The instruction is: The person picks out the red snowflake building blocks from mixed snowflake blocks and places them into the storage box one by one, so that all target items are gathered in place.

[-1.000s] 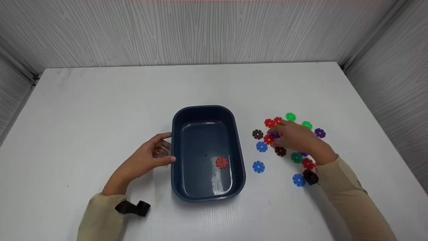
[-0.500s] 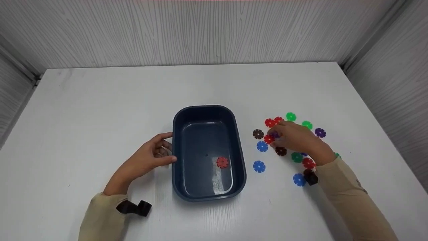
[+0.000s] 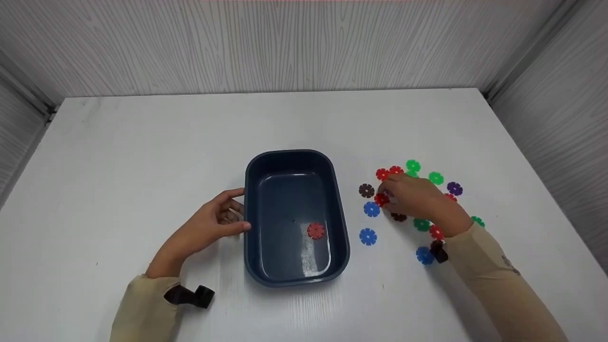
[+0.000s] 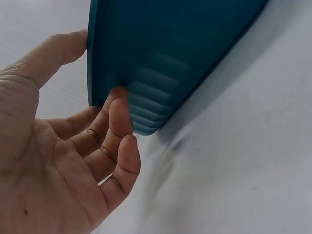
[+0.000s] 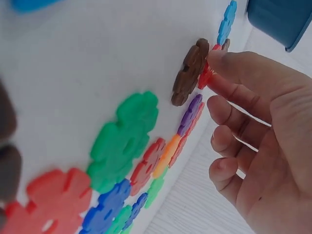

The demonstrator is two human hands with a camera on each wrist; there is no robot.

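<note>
My left hand [image 3: 204,225] holds the left side of a dark blue plastic tub [image 3: 344,228]. In the left wrist view its thumb [image 4: 68,48] lies at the tub's rim, with the other fingers curled near the outer wall. One red notched building disc [image 3: 315,231] lies inside the tub. My right hand [image 3: 413,195] is among the discs to the tub's right, its thumb and index finger pinching a red disc [image 5: 206,73]. A brown disc [image 5: 190,73] lies beside those fingertips. The hand hides part of the pile in the head view.
Several loose discs surround the right hand, including blue [image 3: 368,236], brown [image 3: 366,191], green [image 3: 436,178] and purple [image 3: 454,188] ones. Another blue disc [image 3: 425,255] lies near the right sleeve. A pale wood-grain panel [image 3: 294,47] stands behind the white table [image 3: 142,142].
My right hand has shifted slightly downward in the head view, and the red disc at its fingertips has moved a little and looks darker. The left hand and tub stay put.
</note>
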